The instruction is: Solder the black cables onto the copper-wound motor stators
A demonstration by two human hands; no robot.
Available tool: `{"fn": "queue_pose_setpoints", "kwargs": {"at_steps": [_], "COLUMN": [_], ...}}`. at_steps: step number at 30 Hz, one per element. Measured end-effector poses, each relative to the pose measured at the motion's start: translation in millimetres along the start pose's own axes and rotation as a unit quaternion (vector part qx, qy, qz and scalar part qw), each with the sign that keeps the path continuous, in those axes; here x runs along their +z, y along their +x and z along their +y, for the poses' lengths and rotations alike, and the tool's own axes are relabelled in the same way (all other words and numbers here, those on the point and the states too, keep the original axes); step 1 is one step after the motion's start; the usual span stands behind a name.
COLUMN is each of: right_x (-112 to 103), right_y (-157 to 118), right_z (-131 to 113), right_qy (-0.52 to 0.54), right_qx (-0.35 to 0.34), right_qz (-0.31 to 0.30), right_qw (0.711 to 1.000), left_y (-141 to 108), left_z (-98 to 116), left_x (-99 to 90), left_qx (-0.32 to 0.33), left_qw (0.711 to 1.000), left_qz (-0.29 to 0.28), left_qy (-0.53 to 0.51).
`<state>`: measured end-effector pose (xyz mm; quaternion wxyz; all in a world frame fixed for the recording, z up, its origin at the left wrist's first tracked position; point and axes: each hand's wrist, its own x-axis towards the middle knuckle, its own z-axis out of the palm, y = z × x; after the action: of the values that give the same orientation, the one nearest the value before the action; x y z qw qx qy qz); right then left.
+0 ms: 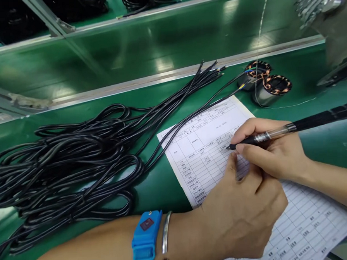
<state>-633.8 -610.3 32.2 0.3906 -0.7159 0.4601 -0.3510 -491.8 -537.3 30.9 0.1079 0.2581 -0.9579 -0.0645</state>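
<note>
A black gel pen is pinched between the thumb and fingers of my right hand. Its tip meets a handwritten row on a printed paper form, which lies tilted on the green bench. My left hand rests on the same form. Its index finger is stretched toward the pen tip and touches the paper, the other fingers are loosely curled, and it holds nothing. A blue wrist strap and a silver bangle sit on my left wrist. Both hands cover part of the form's middle.
Bundled black cables fill the bench at left, some crossing the form's top edge. Two motor stators with copper windings stand behind the form. A metal-edged green shelf runs along the back; shiny silver strips occupy the upper right.
</note>
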Motion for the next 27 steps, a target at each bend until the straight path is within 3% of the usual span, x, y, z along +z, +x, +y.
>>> {"fn": "queue_pose_setpoints", "kwargs": {"at_steps": [12,27], "right_x": [2.1,3.0], "right_y": [0.8,0.6], "right_z": [-0.5,-3.4], "right_qy": [-0.060,-0.066], "right_qx": [-0.036,-0.014], "right_qz": [-0.020,-0.017], "right_qw": [0.997,0.998], "left_y": [-4.1,-4.3], "left_z": [4.5,3.0], "left_x": [5.9,5.9], "left_qx": [-0.022,-0.018], "left_qw": [0.999,1.000], "left_qz": [0.026,0.022], "left_qy": [0.010,-0.002]}}
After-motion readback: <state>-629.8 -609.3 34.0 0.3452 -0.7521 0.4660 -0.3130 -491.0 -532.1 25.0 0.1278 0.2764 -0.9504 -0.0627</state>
